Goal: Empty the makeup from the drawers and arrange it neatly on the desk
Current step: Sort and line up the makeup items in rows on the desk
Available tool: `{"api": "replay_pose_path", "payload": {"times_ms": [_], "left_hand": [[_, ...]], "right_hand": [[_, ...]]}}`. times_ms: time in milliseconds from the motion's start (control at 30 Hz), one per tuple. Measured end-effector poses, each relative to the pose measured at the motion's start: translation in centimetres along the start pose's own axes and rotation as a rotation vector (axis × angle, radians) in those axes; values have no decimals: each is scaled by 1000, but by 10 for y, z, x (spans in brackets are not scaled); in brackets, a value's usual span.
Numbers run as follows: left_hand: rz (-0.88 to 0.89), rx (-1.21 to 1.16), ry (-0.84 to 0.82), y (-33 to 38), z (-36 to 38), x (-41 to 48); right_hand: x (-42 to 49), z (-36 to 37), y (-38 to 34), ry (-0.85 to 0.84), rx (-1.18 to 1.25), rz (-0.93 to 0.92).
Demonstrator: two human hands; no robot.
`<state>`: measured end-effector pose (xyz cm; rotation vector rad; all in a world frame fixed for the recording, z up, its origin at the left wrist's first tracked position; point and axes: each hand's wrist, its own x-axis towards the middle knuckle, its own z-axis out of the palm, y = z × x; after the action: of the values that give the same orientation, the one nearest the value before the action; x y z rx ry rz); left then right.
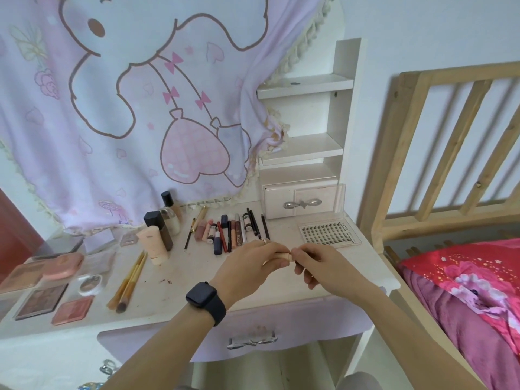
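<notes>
Left hand (249, 264) grips a small beige tube (284, 257), right hand (323, 266) pinches its end — a slip could drop it onto the lipstick row (229, 233), scattering it.

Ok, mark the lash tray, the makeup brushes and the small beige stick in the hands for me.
lash tray (327, 232), head view, middle of the lash grid.
makeup brushes (130, 278), head view, on the gold handles.
beige stick (285, 256), head view, its exposed middle part.
</notes>
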<state>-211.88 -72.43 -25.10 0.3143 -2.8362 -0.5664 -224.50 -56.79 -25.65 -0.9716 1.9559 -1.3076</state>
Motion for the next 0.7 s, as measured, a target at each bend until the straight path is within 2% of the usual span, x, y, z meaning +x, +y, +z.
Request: {"api": "replay_pose_path", "payload": {"times_ms": [133, 267, 367, 467, 567, 700], "left_hand": [[-43, -36, 15, -5, -9, 2], [-40, -4, 20, -8, -16, 1], [-45, -8, 22, -11, -19, 2], [-61, -71, 55, -17, -18, 3], [-67, -110, 81, -23, -15, 2], [-74, -172, 113, -26, -9, 3]], "right_hand": [[3, -8, 0, 70, -86, -36], [2, -15, -5, 79, -409, -143], [5, -19, -5, 140, -624, -306], [11, -25, 2, 305, -748, -549], [15, -30, 7, 401, -797, -689], [15, -28, 14, 423, -763, -686]]}}
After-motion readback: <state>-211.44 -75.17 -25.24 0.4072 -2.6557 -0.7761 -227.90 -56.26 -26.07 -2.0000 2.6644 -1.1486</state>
